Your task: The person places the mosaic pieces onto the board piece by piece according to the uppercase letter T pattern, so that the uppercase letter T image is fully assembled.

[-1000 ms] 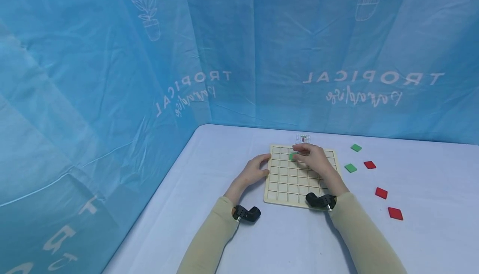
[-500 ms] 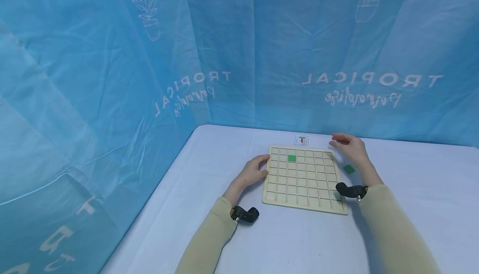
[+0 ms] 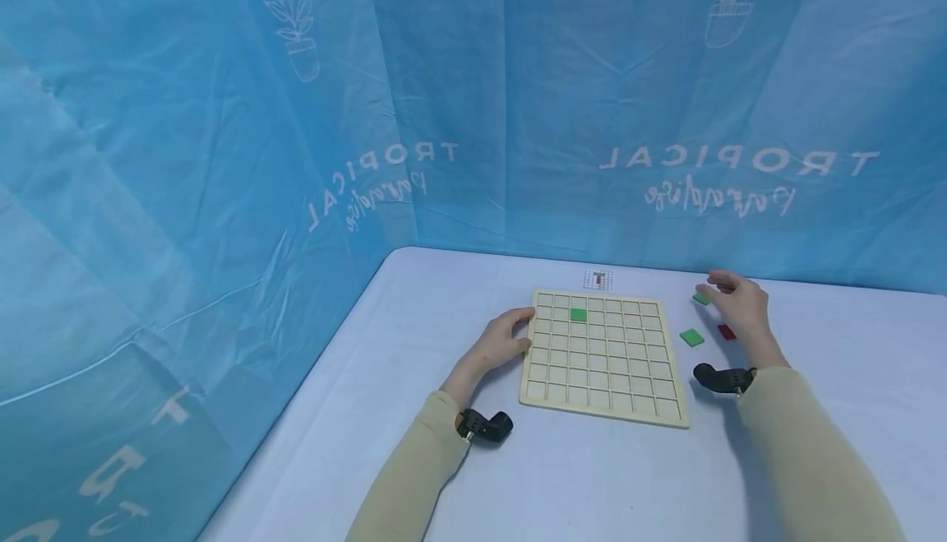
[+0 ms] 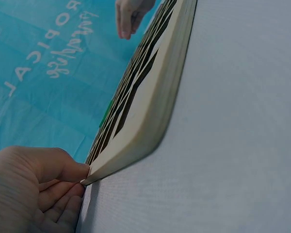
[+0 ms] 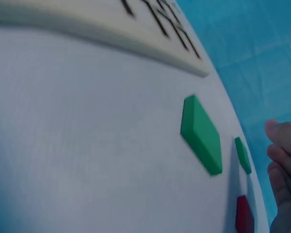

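A pale wooden grid board lies on the table, with a green square tile in one cell of its second row. My left hand holds the board's left edge; in the left wrist view, thumb and curled fingers meet at that edge. Beyond the board's right side, my right hand hovers over a far green tile. The right wrist view shows a gap between its fingers and that tile; they hold nothing. A nearer green tile lies beside the board.
A small printed grid card lies behind the board. A red tile is partly covered by my right hand. Blue printed curtains hang at the back and left of the white-covered table.
My right hand has moved off the board toward the far right tiles, leaving the green tile in its cell. The left hand stays at the board's left edge.
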The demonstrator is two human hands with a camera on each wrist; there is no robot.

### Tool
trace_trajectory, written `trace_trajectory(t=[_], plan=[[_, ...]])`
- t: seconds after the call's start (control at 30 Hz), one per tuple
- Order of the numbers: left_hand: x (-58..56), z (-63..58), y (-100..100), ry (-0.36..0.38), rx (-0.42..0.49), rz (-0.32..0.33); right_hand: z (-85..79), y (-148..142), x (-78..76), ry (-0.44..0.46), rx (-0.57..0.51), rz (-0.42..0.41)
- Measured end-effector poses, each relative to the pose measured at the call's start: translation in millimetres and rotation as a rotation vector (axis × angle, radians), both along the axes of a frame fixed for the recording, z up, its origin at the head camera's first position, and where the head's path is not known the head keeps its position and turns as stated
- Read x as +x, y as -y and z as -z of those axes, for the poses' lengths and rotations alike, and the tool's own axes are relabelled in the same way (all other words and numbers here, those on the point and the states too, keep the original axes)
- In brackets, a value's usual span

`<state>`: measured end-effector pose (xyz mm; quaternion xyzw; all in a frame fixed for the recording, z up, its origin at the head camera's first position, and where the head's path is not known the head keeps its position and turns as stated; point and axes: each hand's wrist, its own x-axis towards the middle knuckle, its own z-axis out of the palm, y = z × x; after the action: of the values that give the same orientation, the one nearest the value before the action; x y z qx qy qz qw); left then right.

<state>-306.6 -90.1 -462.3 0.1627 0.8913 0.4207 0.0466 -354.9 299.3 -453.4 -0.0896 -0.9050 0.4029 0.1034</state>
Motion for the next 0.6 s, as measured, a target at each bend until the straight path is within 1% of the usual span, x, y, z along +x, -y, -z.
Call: trace_trajectory(t=[0.13, 0.27, 0.47, 0.6], plan=[[0.2, 1.1, 1, 0.005, 0.011, 0.001, 5.7, -5, 1.5, 0.023, 0.060, 0.002], [0.2, 0.3, 1, 0.011, 0.014, 0.001, 12.6, -9, 2.2, 0.041, 0.068, 0.008], [-0.3, 0.5, 1, -0.005, 0.001, 0.003, 20.1, -9, 1.9, -0.004, 0.104, -0.005], [-0.1, 0.3, 1, -0.004, -0.001, 0.003, 25.2, -10, 1.1, -0.023, 0.126, -0.013]])
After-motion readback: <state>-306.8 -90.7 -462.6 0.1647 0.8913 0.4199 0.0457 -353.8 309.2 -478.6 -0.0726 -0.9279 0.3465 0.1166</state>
